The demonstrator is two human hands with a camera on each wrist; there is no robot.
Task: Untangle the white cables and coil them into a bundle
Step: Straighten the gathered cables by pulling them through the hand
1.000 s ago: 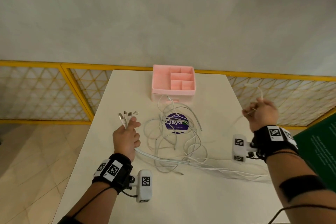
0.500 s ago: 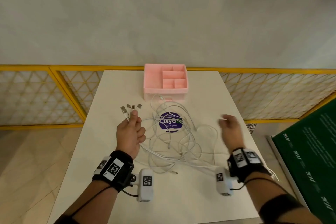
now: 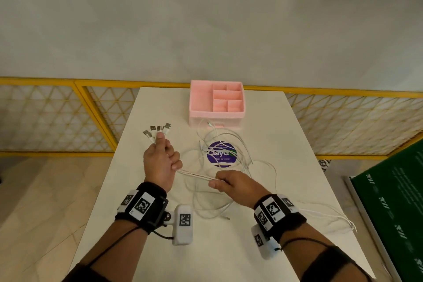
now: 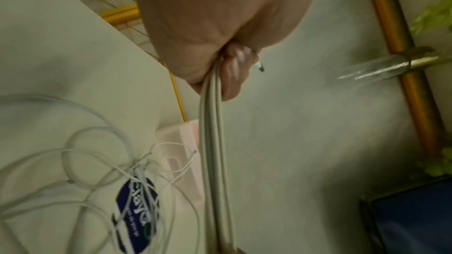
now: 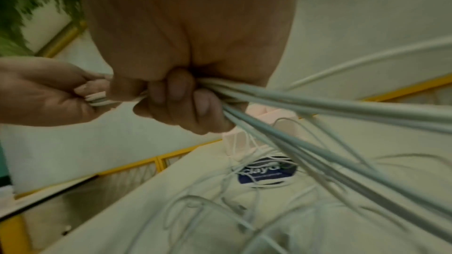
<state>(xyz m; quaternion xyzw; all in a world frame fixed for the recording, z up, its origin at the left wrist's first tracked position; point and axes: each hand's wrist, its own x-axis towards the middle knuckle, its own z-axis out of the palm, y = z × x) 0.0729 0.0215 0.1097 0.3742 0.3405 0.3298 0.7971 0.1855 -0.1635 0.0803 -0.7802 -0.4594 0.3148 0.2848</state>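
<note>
Over the near half of the white table (image 3: 283, 139), both hands are closed on the same run of white cables (image 3: 194, 175). Left hand (image 3: 160, 163) is fisted round the strands, four USB plugs (image 3: 158, 131) fanning out past its knuckles. Right hand (image 3: 233, 184) sits just beside it, fingers curled round the strands, a short taut stretch spanning between the two.

Head view only: the rest of the cables lie in loose tangled loops on the table, crossing a round purple sticker (image 3: 220, 154), some reaching to the front of a pink divided box (image 3: 216, 103) at the far edge. A few strands trail off to the right near the table edge. Yellow mesh railing (image 3: 57, 117) behind, green board (image 3: 389, 213) at right.

Left wrist view only: strands (image 4: 211, 123) leave the bottom of the fist (image 4: 220, 16) side by side, flat, and one plug tip (image 4: 260, 67) pokes out past the fingertips (image 4: 234, 70). Sticker (image 4: 137, 217) and box (image 4: 181, 161) sit below, blurred.

Right wrist view only: curled fingers (image 5: 171, 94) of the right hand (image 5: 190, 36) clamp the strands (image 5: 318, 107), which splay into separate lines on the far side of the grip. The left hand (image 5: 44, 94) shows at the frame's left, nearly touching. Exact strand count in the right grip: cannot tell, too blurred.
</note>
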